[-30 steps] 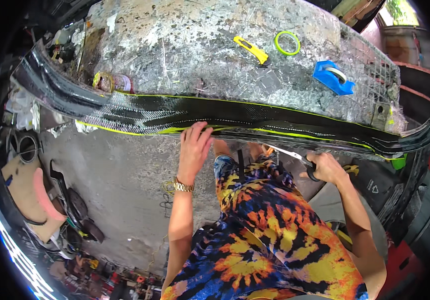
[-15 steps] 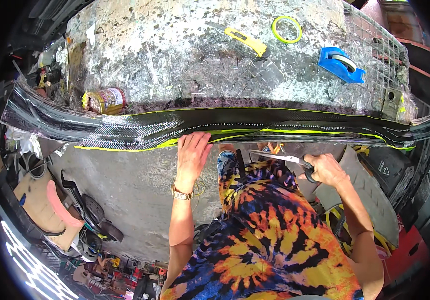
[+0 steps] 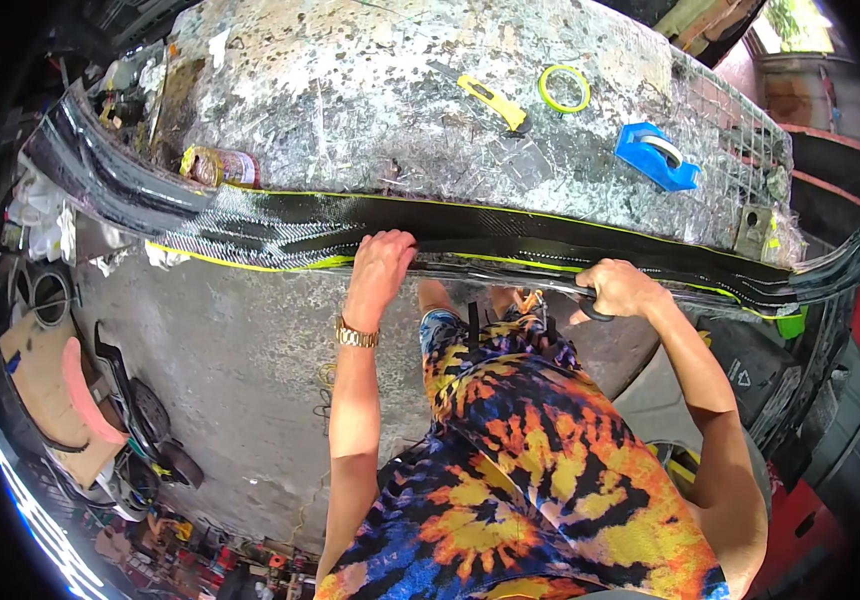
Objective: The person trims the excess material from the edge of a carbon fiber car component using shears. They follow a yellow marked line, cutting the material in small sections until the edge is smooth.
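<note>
A long, glossy dark mould (image 3: pixel 100 180) with curved ends lies along the bench's near edge. Black woven carbon-fibre cloth (image 3: pixel 510 228), edged in yellow-green tape, is laid in it. My left hand (image 3: pixel 380 272) has its fingers curled over the cloth's near edge, left of the middle. Further right, my right hand (image 3: pixel 625 288) grips scissors (image 3: pixel 597 313) at that same edge. Their black handle shows below the fingers; the blades are hard to make out against the dark cloth.
On the worn bench (image 3: pixel 370 100) lie a yellow utility knife (image 3: pixel 493 100), a yellow-green tape roll (image 3: pixel 563 89) and a blue tape dispenser (image 3: pixel 656 157). A tin can (image 3: pixel 222 167) lies on its side behind the mould. Cardboard (image 3: pixel 45 385) and black parts are on the floor at left.
My right hand has brought the scissors up and left to the cloth's near edge. My left hand stays at the edge, its fingers now more curled. The whole view has shifted and tilted slightly.
</note>
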### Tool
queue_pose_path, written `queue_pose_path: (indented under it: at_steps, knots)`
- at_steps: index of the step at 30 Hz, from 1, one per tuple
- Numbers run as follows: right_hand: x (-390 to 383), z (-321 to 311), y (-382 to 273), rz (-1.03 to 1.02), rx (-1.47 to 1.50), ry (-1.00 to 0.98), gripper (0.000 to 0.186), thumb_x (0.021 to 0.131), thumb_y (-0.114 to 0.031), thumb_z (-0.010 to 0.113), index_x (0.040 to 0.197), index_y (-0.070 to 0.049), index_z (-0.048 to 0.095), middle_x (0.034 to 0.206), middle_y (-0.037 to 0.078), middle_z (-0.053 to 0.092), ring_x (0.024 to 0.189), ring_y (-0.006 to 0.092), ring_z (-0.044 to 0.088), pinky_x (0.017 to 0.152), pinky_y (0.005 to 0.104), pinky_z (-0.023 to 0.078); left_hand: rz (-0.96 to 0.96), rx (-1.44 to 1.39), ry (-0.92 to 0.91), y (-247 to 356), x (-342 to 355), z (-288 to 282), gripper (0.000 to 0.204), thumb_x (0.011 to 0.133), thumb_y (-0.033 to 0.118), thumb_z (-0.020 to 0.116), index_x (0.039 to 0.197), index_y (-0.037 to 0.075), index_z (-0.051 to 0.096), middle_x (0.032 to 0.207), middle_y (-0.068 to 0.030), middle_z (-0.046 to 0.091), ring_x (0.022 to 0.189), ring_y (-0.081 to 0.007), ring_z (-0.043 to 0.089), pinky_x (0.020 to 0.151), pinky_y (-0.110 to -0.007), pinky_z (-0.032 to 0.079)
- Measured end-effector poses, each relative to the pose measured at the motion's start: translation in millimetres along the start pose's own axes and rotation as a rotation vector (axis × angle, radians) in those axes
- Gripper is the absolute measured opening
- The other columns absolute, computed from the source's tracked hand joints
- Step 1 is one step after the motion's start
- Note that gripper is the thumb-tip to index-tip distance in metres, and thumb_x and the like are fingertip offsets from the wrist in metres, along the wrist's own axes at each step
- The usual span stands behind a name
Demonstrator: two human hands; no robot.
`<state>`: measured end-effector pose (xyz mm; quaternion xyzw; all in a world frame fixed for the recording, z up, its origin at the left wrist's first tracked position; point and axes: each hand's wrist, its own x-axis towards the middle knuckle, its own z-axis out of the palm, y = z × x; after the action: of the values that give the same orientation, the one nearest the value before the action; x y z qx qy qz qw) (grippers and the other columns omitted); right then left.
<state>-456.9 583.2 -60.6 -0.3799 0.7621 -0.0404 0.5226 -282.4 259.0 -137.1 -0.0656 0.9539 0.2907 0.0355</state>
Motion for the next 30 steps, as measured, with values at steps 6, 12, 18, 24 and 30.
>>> queue_pose_path:
  at_steps: [6, 12, 18, 24, 30]
  knots:
    - [1.5, 25.6, -26.9, -0.043, -0.068, 0.023, 0.056, 0.065, -0.053, 0.079, 0.084, -0.002, 0.068, 0.078, 0.022, 0.065, 0.083, 0.0412, 0.063, 0.076, 0.0476, 0.049, -0.048, 0.005, -0.007, -3.3, -29.0, -2.4, 0.009, 0.084, 0.014, 0.065, 0.086, 0.005, 0.063, 0.083, -0.0117, 0.066, 0.083, -0.032, 0.062, 0.073, -0.043, 0.045]
    - [5.7, 51.3, -58.2, 0.043, -0.074, -0.011, 0.057, 0.065, -0.054, 0.079, 0.084, -0.002, 0.067, 0.081, 0.022, 0.066, 0.087, 0.04, 0.063, 0.077, 0.0463, 0.049, -0.039, -0.036, 0.063, -16.3, -63.6, 5.7, 0.012, 0.083, 0.016, 0.065, 0.09, 0.006, 0.064, 0.085, -0.0122, 0.067, 0.086, -0.0317, 0.063, 0.074, -0.044, 0.045]
    - [7.7, 79.4, -70.6, 0.044, -0.126, 0.059, 0.058, 0.067, -0.055, 0.078, 0.084, -0.001, 0.067, 0.083, 0.021, 0.066, 0.091, 0.0382, 0.063, 0.079, 0.0458, 0.048, -0.106, -0.131, -0.082, -15.1, -78.7, 3.2, 0.011, 0.081, 0.011, 0.065, 0.091, 0.008, 0.068, 0.083, -0.0105, 0.069, 0.087, -0.0289, 0.066, 0.079, -0.044, 0.043]
    - [4.4, 87.0, -82.9, 0.033, -0.12, 0.004, 0.056, 0.067, -0.051, 0.079, 0.084, 0.001, 0.066, 0.077, 0.02, 0.064, 0.082, 0.0375, 0.063, 0.074, 0.0441, 0.048, -0.063, -0.103, -0.049, -24.0, -92.2, 20.4, 0.015, 0.081, 0.011, 0.067, 0.096, 0.008, 0.069, 0.088, -0.0108, 0.071, 0.086, -0.0289, 0.066, 0.083, -0.041, 0.045]
    - [11.5, 96.1, -81.4, 0.011, -0.142, 0.042, 0.053, 0.067, -0.048, 0.08, 0.086, -0.001, 0.066, 0.078, 0.022, 0.065, 0.084, 0.0397, 0.063, 0.075, 0.0456, 0.049, -0.062, -0.042, -0.031, -25.1, -94.7, 26.7, 0.015, 0.083, 0.013, 0.065, 0.096, 0.007, 0.069, 0.086, -0.0127, 0.07, 0.086, -0.0293, 0.066, 0.08, -0.042, 0.047]
